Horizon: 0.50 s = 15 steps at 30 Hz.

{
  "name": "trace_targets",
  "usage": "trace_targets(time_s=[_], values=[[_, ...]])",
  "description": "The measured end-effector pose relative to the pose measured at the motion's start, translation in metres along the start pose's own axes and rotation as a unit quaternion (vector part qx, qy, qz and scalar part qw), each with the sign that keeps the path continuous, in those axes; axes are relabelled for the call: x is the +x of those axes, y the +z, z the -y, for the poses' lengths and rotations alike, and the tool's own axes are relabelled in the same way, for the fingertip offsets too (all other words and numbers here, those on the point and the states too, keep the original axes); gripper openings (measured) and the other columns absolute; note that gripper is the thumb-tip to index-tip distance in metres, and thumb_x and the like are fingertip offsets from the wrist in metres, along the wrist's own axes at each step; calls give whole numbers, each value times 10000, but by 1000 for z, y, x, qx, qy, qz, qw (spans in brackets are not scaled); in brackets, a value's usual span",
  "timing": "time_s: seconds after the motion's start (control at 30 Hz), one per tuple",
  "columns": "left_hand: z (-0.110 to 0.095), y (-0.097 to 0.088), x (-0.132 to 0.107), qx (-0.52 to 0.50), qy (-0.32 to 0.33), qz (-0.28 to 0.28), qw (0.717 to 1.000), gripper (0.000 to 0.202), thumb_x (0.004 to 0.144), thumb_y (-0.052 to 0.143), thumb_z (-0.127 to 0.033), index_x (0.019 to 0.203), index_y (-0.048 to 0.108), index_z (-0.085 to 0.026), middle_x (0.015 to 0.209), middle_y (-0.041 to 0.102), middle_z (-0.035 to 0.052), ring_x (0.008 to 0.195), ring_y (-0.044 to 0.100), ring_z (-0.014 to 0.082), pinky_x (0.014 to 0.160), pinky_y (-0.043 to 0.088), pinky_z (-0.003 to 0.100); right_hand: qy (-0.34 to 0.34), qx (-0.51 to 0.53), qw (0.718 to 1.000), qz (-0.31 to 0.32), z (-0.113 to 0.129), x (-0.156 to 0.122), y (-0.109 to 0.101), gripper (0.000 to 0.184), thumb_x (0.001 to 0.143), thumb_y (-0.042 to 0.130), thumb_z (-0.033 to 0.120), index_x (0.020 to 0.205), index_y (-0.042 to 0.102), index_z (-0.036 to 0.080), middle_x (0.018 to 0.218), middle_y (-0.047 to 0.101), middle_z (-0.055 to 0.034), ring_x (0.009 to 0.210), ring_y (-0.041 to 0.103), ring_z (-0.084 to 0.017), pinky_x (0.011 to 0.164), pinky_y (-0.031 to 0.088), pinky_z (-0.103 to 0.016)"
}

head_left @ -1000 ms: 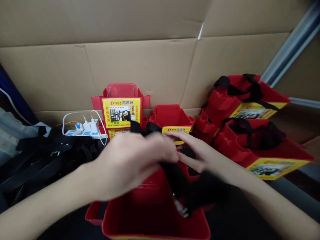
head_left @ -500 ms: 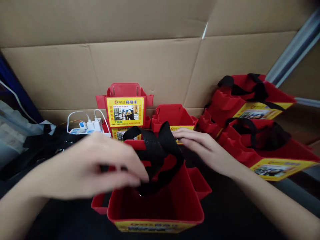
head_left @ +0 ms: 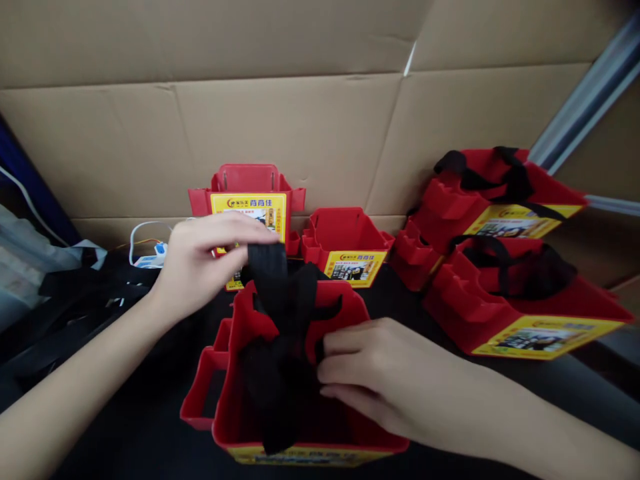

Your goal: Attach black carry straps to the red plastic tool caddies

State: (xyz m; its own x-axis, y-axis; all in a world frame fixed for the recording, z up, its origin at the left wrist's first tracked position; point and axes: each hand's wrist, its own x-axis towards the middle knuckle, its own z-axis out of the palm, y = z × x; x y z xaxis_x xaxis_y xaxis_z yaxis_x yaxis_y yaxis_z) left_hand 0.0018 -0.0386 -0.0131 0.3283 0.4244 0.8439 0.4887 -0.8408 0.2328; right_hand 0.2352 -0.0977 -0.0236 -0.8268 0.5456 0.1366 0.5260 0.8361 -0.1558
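A red plastic tool box (head_left: 230,407) with a yellow label stands in front of me, its open top facing up. Black webbing strap (head_left: 280,307) loops out over its back wall and hangs down inside. My left hand (head_left: 205,260) pinches the upper loop of this strap between thumb and fingers, above the box's back left corner. Inside the box, on the right, my right hand (head_left: 370,373) has its fingers curled in against the strap; its fingertips are partly hidden.
Behind stand more red boxes (head_left: 345,230), some stacked, against a cardboard wall (head_left: 290,133). Strapped red boxes (head_left: 505,320) are piled at the right. A power strip (head_left: 150,261) and loose black straps (head_left: 100,300) lie at the left.
My left hand has risen from the box's middle and lifted a strap loop up. My right hand has come from behind the box down into it. The strap now hangs inside the box.
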Motion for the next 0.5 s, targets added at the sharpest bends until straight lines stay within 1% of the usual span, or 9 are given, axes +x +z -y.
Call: trace_targets(time_s=[0.03, 0.07, 0.13, 0.2, 0.27, 0.33, 0.37, 0.43, 0.5], values=[[-7, -3, -4, 7, 46, 22, 999, 217, 779, 522, -105, 829, 697, -224, 848, 649, -7, 775, 602, 112, 702, 481, 217, 12, -20, 999, 31, 1, -1, 4, 174, 793, 511, 89, 731, 641, 186, 735, 632, 3, 631, 565, -84, 557, 390, -196], [-14, -4, -9, 15, 78, 73, 994, 177, 786, 536, -120, 800, 686, -212, 790, 619, -11, 699, 577, 92, 634, 463, 196, 20, -43, 998, 50, 0, 0, 9, 179, 777, 513, 72, 715, 638, 183, 712, 636, 2, 627, 574, -90, 548, 382, -202], [-24, -3, -18, 43, 113, 217, 969, 120, 815, 539, -170, 771, 650, -178, 691, 557, -19, 584, 505, 74, 525, 405, 190, 18, -102, 993, 59, -4, 5, 22, 173, 734, 525, 51, 672, 627, 177, 641, 629, -3, 574, 571, -108, 495, 340, -228], [-30, 3, -26, 86, 149, 356, 918, 161, 849, 499, -182, 732, 607, -161, 674, 544, -14, 579, 483, 91, 519, 383, 223, 2, -160, 985, 61, -8, 13, 35, 155, 686, 550, 41, 638, 613, 175, 583, 614, -2, 492, 542, -117, 433, 262, -255], [-32, 9, -31, 118, 192, 447, 866, 222, 869, 447, -145, 685, 570, -164, 709, 559, -5, 623, 499, 118, 557, 387, 259, 2, -198, 978, 60, -9, 20, 43, 161, 647, 574, 26, 594, 600, 176, 537, 598, 7, 426, 511, -115, 399, 197, -277], [-32, 9, -31, 123, 201, 492, 838, 244, 873, 419, -116, 675, 551, -169, 726, 568, -6, 652, 516, 131, 608, 406, 274, 19, -210, 976, 58, -6, 23, 42, 141, 658, 611, 67, 574, 605, 181, 530, 602, 8, 426, 527, -128, 391, 205, -286], [-32, 7, -30, 115, 192, 502, 836, 240, 878, 410, -120, 694, 554, -173, 730, 571, -7, 661, 523, 132, 637, 417, 276, 34, -211, 976, 49, -3, 22, 38, 134, 682, 627, 119, 567, 608, 184, 529, 605, 5, 440, 544, -139, 397, 237, -287], [-35, -2, -27, 82, 170, 507, 841, 213, 890, 400, -153, 781, 579, -189, 760, 587, -6, 707, 540, 134, 708, 430, 271, 61, -199, 978, 13, 4, 13, 27, 184, 750, 614, 272, 587, 620, 188, 555, 622, -6, 498, 584, -160, 445, 333, -287], [-39, -11, -25, 43, 134, 502, 853, 193, 900, 403, -208, 898, 596, -218, 818, 611, -12, 766, 560, 127, 768, 433, 254, 62, -184, 980, -50, 12, 0, 18, 266, 796, 549, 410, 677, 641, 191, 630, 652, -17, 580, 615, -173, 537, 421, -298]])
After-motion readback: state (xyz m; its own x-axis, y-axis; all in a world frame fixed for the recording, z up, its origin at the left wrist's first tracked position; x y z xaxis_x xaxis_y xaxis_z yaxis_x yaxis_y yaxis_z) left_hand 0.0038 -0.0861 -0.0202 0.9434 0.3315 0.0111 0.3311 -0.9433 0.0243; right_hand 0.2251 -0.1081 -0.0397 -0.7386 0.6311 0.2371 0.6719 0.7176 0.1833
